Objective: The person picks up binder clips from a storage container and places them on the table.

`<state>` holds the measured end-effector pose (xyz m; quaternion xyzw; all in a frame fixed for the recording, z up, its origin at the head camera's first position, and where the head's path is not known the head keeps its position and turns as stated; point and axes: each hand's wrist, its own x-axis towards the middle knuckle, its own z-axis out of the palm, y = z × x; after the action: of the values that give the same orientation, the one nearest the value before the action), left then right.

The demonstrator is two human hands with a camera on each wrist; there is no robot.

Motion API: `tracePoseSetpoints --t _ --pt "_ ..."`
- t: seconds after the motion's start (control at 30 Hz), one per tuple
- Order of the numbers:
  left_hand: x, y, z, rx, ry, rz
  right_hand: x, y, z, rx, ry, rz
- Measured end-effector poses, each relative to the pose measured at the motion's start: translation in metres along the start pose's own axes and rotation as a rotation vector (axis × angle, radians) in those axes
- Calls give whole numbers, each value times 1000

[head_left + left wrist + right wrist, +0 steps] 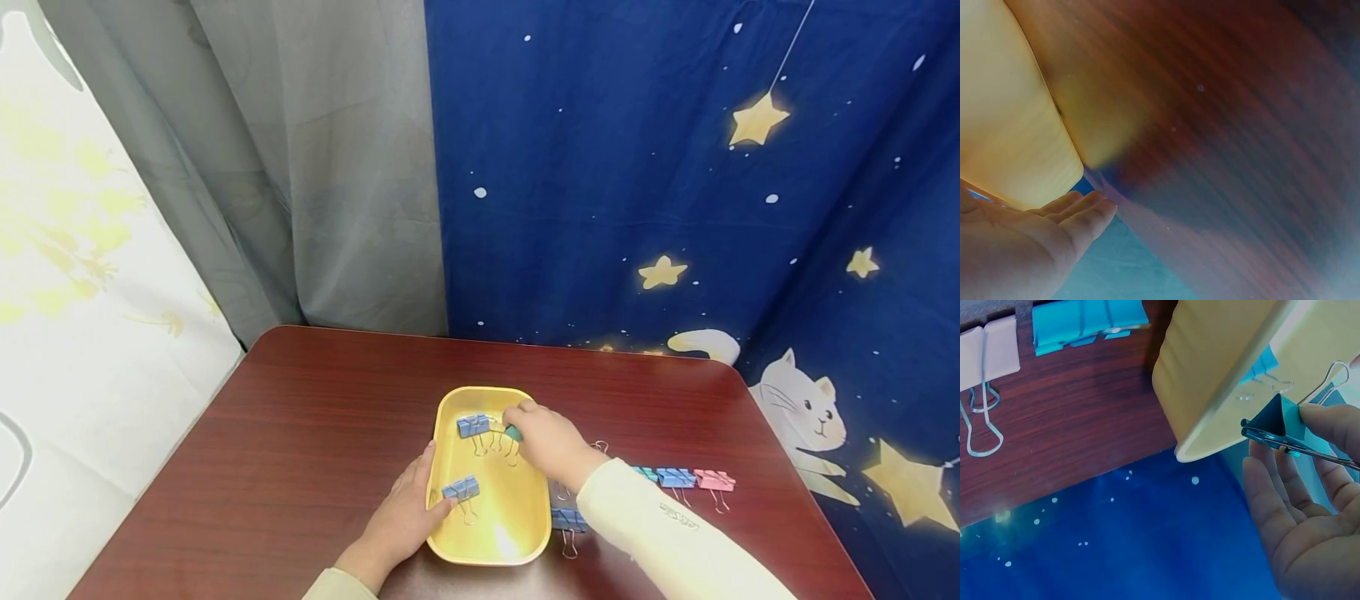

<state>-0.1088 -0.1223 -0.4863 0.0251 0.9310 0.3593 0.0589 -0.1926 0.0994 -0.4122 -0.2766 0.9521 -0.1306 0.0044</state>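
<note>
Teal metal is pinched in the right hand (551,437): a binder clip (513,433) is held over the inside of the yellow tray (510,508), near its far right part. From the head, most of this clip is covered by the hand, and only a coloured edge and wire are left visible. By the right wrist camera its hollow triangular body and wire handles are revealed, with the thumb laid on its upper side and the curled fingers (1263,487) set beneath and behind it. Whether the tray's floor is touched by it cannot be told.

The tray's left side is held by the left hand (401,517), its thumb brought over the rim beside the nearer blue clip (461,487). In the left wrist view the outer wall is shown, with the fingers (1088,219) laid nearly straight against or just beside it. Near the far end of the tray, the other blue clip (473,426) is seen from the head, with a small yellow clip (497,426) between it and the teal one.

Right of the tray, on the table (337,417), a darker blue clip (567,520), a mid-blue clip (677,477), and a pink clip (715,480) are seen; a green clip (645,472) is partly hidden by the right sleeve (660,525).
</note>
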Motion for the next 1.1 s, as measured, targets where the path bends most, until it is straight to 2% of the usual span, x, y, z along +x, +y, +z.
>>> tracePoseSetpoints --t 0.33,0.67,0.83,1.1 --pt "0 0 0 8 -4 0 -12 6 -14 25 30 37" --pt "0 1 1 6 -5 -2 -24 21 -17 13 56 -32" --pt "0 1 1 5 -9 -6 -31 27 -20 6 35 -70" --pt "0 1 0 8 -11 -9 -41 34 -22 0 -16 -56"
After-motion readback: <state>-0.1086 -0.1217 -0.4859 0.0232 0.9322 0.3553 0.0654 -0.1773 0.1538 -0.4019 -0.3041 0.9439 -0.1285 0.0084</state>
